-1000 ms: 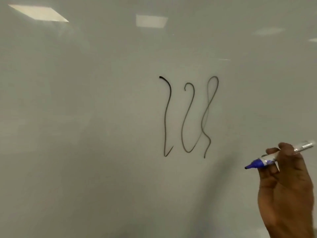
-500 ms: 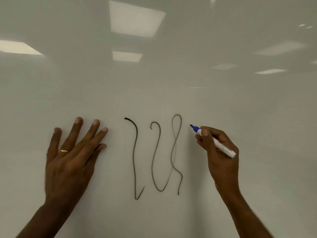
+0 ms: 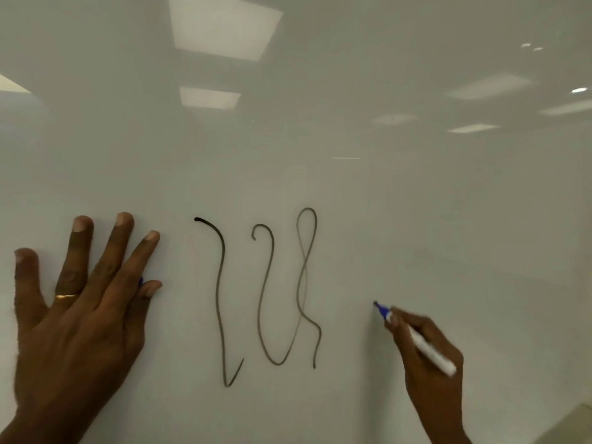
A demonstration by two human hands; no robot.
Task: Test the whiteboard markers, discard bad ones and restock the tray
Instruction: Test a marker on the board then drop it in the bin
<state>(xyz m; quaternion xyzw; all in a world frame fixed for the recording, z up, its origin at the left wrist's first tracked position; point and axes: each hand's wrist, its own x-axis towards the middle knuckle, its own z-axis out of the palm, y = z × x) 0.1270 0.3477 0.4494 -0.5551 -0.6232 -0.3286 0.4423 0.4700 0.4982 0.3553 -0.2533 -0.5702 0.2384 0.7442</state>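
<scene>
My right hand (image 3: 431, 376) grips a white whiteboard marker (image 3: 431, 350) with a blue tip; the tip touches the whiteboard (image 3: 416, 203) just right of the drawn lines. No blue line shows near the tip. Three dark wavy test strokes (image 3: 270, 299) run down the middle of the board. My left hand (image 3: 73, 315) lies flat against the board left of the strokes, fingers spread and straight. A small blue piece, apparently the marker's cap (image 3: 141, 280), peeks out between its thumb and index finger.
The glossy board reflects several ceiling light panels (image 3: 224, 25) across its upper part. A beige corner of some object (image 3: 573, 424) shows at the bottom right edge. No tray or other markers are in view.
My left hand came up and pressed flat on the board. My right hand brought the marker to the board by the strokes, then moved its tip down and a little to the right.
</scene>
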